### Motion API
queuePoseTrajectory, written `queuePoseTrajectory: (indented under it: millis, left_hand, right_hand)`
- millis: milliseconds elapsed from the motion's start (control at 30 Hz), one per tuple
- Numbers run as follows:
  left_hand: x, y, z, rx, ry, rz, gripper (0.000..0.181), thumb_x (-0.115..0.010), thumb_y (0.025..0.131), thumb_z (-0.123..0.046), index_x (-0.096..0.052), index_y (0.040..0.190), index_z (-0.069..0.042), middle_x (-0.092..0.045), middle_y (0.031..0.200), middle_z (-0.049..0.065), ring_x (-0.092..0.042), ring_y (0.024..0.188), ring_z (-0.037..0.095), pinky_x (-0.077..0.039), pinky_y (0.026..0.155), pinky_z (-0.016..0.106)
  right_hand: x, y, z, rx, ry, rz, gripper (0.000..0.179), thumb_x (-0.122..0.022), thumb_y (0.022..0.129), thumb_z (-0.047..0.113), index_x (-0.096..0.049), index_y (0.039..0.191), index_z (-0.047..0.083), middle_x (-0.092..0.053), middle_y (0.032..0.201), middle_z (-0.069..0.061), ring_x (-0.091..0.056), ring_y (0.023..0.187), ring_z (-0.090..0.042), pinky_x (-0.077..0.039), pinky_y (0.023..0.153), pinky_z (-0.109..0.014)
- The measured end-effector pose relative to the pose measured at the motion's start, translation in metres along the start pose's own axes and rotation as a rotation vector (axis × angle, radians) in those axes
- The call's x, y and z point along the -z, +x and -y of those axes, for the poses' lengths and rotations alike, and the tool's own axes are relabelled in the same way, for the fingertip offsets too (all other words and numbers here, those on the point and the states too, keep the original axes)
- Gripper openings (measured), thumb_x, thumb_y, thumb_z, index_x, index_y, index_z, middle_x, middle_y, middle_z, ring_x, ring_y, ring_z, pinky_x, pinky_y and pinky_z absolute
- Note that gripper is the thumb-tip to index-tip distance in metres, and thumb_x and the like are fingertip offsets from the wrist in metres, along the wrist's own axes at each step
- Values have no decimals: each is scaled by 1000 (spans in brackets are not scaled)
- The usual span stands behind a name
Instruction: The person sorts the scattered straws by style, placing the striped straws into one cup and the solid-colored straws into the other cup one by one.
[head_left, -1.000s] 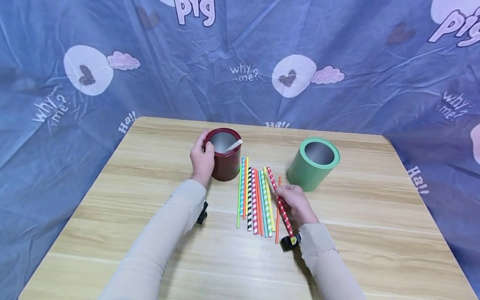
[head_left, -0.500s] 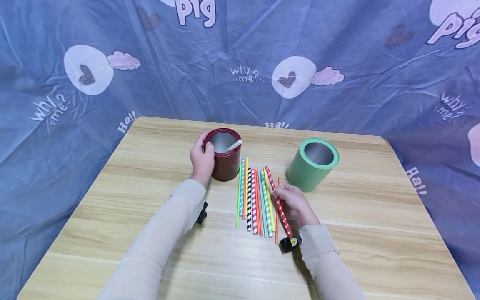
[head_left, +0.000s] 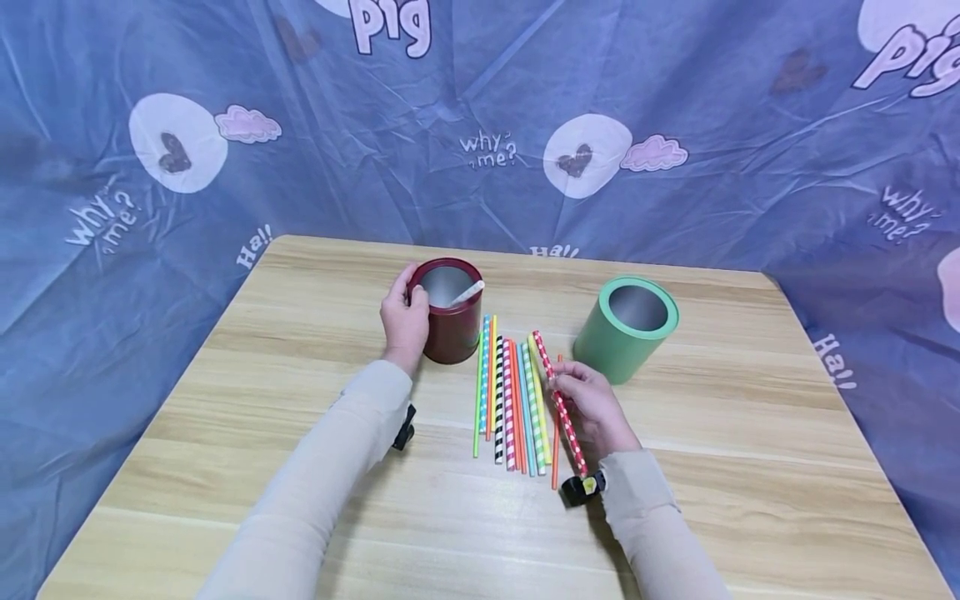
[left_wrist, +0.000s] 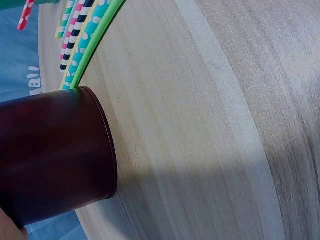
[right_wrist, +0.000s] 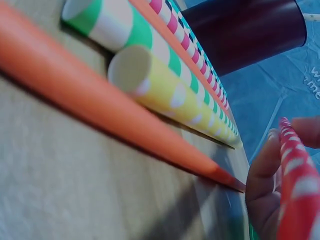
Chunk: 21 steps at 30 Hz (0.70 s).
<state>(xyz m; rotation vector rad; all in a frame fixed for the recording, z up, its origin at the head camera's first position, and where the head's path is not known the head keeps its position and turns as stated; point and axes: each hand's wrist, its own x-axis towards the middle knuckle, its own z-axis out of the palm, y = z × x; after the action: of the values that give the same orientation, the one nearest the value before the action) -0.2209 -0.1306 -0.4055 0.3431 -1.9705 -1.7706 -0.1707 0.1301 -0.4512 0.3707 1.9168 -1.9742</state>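
Observation:
My left hand (head_left: 405, 323) grips the side of a dark red can (head_left: 452, 333), its thumb near the rim. A white straw (head_left: 468, 292) leans inside that can. My right hand (head_left: 590, 402) pinches a red straw with white dots (head_left: 567, 427) between thumb and fingers, above the table; the right wrist view shows this red straw (right_wrist: 299, 185) lifted clear of the others. Beneath it lies a plain orange straw (head_left: 556, 454), partly hidden by the hand. A row of several striped, dotted and plain straws (head_left: 510, 404) lies between the hands.
A green can (head_left: 617, 337) stands just beyond my right hand, its visible inside grey. The wooden table (head_left: 750, 400) meets a blue printed cloth (head_left: 375, 150) at the back and sides. A black wrist camera (head_left: 581, 488) sits under the right wrist.
Almost nothing moves. The right hand and its red straw shift very slightly, and the fingers spread a little around the straw. The left hand stays on the dark red can.

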Motion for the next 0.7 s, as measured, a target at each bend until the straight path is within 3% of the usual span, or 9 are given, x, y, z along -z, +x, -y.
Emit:
queuePoseTrajectory:
  millis: [233, 400, 700]
  left_hand:
    - [-1, 0, 1, -2, 5, -6, 41, -45, 89, -4, -55, 128, -4, -56, 129, 11, -49, 121, 16, -39, 103, 26]
    - [-1, 0, 1, 2, 7, -1, 40, -45, 89, -5, -56, 128, -6, -56, 130, 9, -49, 122, 15, -39, 103, 26]
    - [0, 0, 1, 3, -7, 7, 41, -45, 89, -4, -54, 129, -3, -55, 130, 10, -48, 123, 17, -38, 104, 27]
  right_hand:
    - [-3, -1, 3, 76, 32, 40, 42, -53, 81, -2, -49, 123, -2, -65, 76, 2, -57, 56, -7, -48, 52, -19]
    - [-7, -5, 10, 116, 46, 36, 45, -51, 83, -3, -45, 127, -4, -62, 67, 7, -53, 52, -5, -46, 48, -17]
    - [-15, -11, 26, 169, 141, 40, 50, -48, 82, -8, -42, 131, -1, -64, 74, 6, -59, 60, -6, -55, 56, -20]
